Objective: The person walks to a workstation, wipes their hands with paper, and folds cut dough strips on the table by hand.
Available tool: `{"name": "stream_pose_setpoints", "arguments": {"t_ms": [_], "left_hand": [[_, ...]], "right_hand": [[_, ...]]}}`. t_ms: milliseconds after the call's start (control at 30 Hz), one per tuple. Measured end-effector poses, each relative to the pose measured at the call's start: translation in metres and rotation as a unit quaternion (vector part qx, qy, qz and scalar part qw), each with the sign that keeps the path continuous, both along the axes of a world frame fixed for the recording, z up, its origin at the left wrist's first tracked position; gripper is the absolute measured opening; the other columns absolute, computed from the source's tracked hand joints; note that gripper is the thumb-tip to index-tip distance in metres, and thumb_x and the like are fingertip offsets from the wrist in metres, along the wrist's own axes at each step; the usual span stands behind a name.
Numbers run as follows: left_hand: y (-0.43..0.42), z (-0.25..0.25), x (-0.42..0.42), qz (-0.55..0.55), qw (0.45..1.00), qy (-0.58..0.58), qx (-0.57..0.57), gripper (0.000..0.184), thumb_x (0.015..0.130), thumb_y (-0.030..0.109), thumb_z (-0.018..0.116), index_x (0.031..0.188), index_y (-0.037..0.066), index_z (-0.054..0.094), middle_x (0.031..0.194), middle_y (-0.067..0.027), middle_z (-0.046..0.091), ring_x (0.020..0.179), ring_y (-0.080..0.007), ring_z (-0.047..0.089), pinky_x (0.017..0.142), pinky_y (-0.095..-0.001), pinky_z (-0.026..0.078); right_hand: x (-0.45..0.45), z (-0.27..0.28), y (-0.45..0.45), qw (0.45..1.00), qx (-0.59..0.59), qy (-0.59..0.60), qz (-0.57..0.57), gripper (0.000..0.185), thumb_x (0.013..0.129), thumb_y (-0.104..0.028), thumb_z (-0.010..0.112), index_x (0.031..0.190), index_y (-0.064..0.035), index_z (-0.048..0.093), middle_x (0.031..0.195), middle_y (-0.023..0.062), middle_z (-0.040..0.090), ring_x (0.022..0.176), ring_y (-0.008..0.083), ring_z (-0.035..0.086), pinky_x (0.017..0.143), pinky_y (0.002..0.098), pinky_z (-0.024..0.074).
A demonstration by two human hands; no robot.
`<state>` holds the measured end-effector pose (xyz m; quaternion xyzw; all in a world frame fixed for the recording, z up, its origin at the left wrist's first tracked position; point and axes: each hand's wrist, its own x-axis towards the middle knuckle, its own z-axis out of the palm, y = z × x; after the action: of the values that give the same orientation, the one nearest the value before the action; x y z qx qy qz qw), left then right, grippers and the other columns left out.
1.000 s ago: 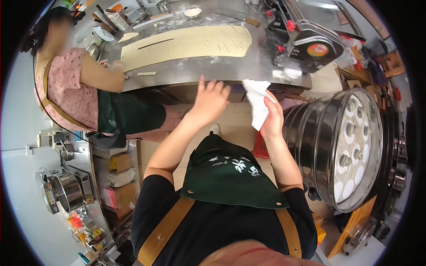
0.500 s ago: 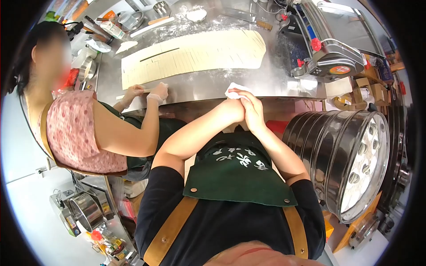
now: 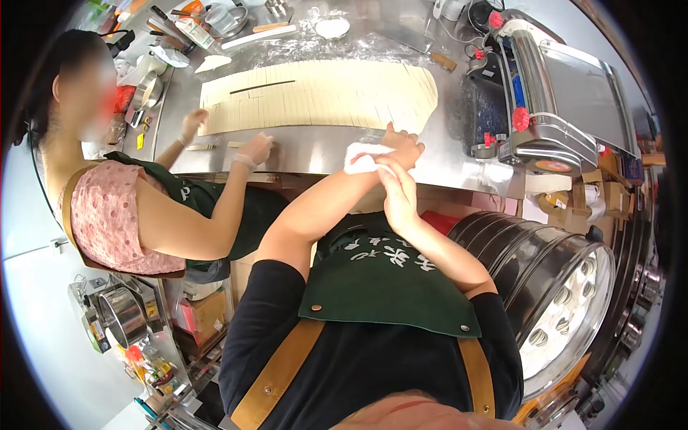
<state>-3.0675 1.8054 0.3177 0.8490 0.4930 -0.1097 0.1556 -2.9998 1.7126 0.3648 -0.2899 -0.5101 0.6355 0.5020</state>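
Observation:
My left hand [image 3: 404, 147] is stretched over the near edge of the steel table, just below the dough sheet, its fingers apart and holding nothing. Against the wrist of that arm, my right hand [image 3: 398, 195] presses a crumpled white tissue [image 3: 364, 158]. Whether it is paper or cloth I cannot tell. The pale dough sheet [image 3: 322, 97], cut crosswise into many narrow strips with a dark slit at its left, lies flat on the steel table [image 3: 315, 147].
A co-worker [image 3: 179, 204] in clear gloves stands at left beside short dough strips [image 3: 201, 147]. A dough-rolling machine [image 3: 545, 100] is at right, above stacked metal steamers [image 3: 545, 301] holding round pieces. Toward the back are a flour bowl [image 3: 332, 28] and a wood-handled knife [image 3: 443, 61].
My hands were together with the tissue between them. Now the left hand reaches past, fingers spread, and the tissue is at its wrist. The co-worker's gloved hands have moved apart.

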Motion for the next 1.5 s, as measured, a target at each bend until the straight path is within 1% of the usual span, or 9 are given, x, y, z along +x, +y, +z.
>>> {"name": "stream_pose_setpoints", "arguments": {"t_ms": [167, 267, 367, 500, 633, 733, 867, 1233, 1500], "left_hand": [[0.022, -0.013, -0.021, 0.181, 0.819, -0.507, -0.196, 0.050, 0.094, 0.038, 0.051, 0.130, 0.003, 0.050, 0.130, -0.0171, 0.054, 0.122, -0.0296, 0.051, 0.103, -0.0459, 0.038], [-0.005, 0.019, -0.023, 0.223, 0.465, -0.757, -0.401, 0.069, 0.095, 0.057, 0.041, 0.139, 0.003, 0.040, 0.134, -0.0120, 0.051, 0.124, -0.0256, 0.049, 0.103, -0.0406, 0.039], [-0.036, 0.019, -0.020, 0.167, 0.411, -0.831, -0.336, 0.080, 0.092, 0.065, 0.034, 0.144, 0.005, 0.031, 0.140, -0.0121, 0.044, 0.129, -0.0247, 0.042, 0.106, -0.0401, 0.037], [-0.059, 0.033, -0.021, 0.193, 0.666, -0.697, -0.182, 0.073, 0.091, 0.029, 0.060, 0.147, 0.001, 0.022, 0.142, -0.0158, 0.039, 0.134, -0.0243, 0.036, 0.108, -0.0364, 0.032], [-0.060, 0.008, -0.017, 0.313, 0.684, -0.658, -0.042, 0.057, 0.090, 0.005, 0.052, 0.143, -0.001, 0.033, 0.134, -0.0138, 0.048, 0.123, -0.0208, 0.048, 0.103, -0.0327, 0.036], [-0.053, 0.031, -0.043, 0.423, 0.531, -0.732, 0.049, 0.037, 0.091, 0.002, 0.048, 0.127, -0.004, 0.050, 0.127, -0.0146, 0.053, 0.120, -0.0207, 0.049, 0.094, -0.0339, 0.043], [-0.062, 0.063, -0.040, 0.245, 0.757, -0.504, 0.334, 0.035, 0.087, 0.001, 0.046, 0.121, -0.004, 0.053, 0.120, -0.0167, 0.057, 0.115, -0.0296, 0.053, 0.095, -0.0368, 0.042], [-0.050, 0.058, 0.057, 0.069, 0.785, -0.598, 0.148, 0.030, 0.091, 0.019, 0.046, 0.111, 0.003, 0.062, 0.121, -0.0157, 0.061, 0.120, -0.0329, 0.053, 0.108, -0.0502, 0.028], [-0.092, 0.097, 0.089, -0.093, 0.685, -0.722, -0.032, 0.023, 0.089, 0.017, 0.047, 0.099, -0.001, 0.057, 0.112, -0.0173, 0.061, 0.112, -0.0367, 0.054, 0.107, -0.0481, 0.032]], "right_hand": [[0.027, 0.028, 0.009, 0.903, -0.291, 0.285, 0.139, 0.037, 0.096, -0.025, 0.043, 0.117, 0.0042, 0.053, 0.107, 0.0227, 0.063, 0.107, 0.0325, 0.060, 0.092, 0.0427, 0.0477], [0.045, 0.037, 0.033, 0.941, -0.296, 0.163, 0.024, 0.036, 0.096, -0.022, 0.043, 0.119, 0.0037, 0.052, 0.106, 0.0181, 0.064, 0.101, 0.0260, 0.063, 0.089, 0.0380, 0.0506], [0.055, 0.012, 0.051, 0.946, -0.302, 0.114, -0.033, 0.033, 0.095, -0.016, 0.044, 0.120, 0.0033, 0.052, 0.108, 0.0147, 0.063, 0.100, 0.0233, 0.063, 0.089, 0.0371, 0.0503], [0.058, -0.006, 0.058, 0.947, -0.299, 0.118, 0.028, 0.032, 0.094, -0.015, 0.047, 0.121, 0.0026, 0.053, 0.111, 0.0122, 0.062, 0.102, 0.0219, 0.062, 0.089, 0.0350, 0.0502], [0.045, -0.010, 0.065, 0.966, -0.256, 0.034, 0.015, 0.028, 0.094, -0.014, 0.051, 0.118, 0.0013, 0.054, 0.106, 0.0115, 0.062, 0.098, 0.0217, 0.063, 0.081, 0.0336, 0.0520], [0.027, -0.035, 0.088, 0.973, 0.047, -0.226, 0.018, 0.029, 0.090, -0.020, 0.058, 0.113, -0.0007, 0.057, 0.107, 0.0078, 0.063, 0.095, 0.0219, 0.061, 0.079, 0.0341, 0.0507], [0.024, -0.042, 0.099, 0.603, 0.452, -0.658, -0.005, 0.017, 0.074, -0.014, 0.063, 0.088, -0.0061, 0.059, 0.086, 0.0079, 0.061, 0.080, 0.0221, 0.059, 0.067, 0.0371, 0.0497], [-0.012, -0.037, 0.176, 0.426, 0.502, -0.752, -0.032, 0.020, 0.077, -0.016, 0.062, 0.096, -0.0077, 0.065, 0.090, 0.0089, 0.067, 0.084, 0.0234, 0.066, 0.068, 0.0385, 0.0522], [0.003, -0.005, 0.216, 0.585, 0.300, -0.753, 0.003, 0.026, 0.078, -0.019, 0.064, 0.100, -0.0040, 0.063, 0.098, 0.0135, 0.068, 0.093, 0.0290, 0.066, 0.076, 0.0401, 0.0528]]}}
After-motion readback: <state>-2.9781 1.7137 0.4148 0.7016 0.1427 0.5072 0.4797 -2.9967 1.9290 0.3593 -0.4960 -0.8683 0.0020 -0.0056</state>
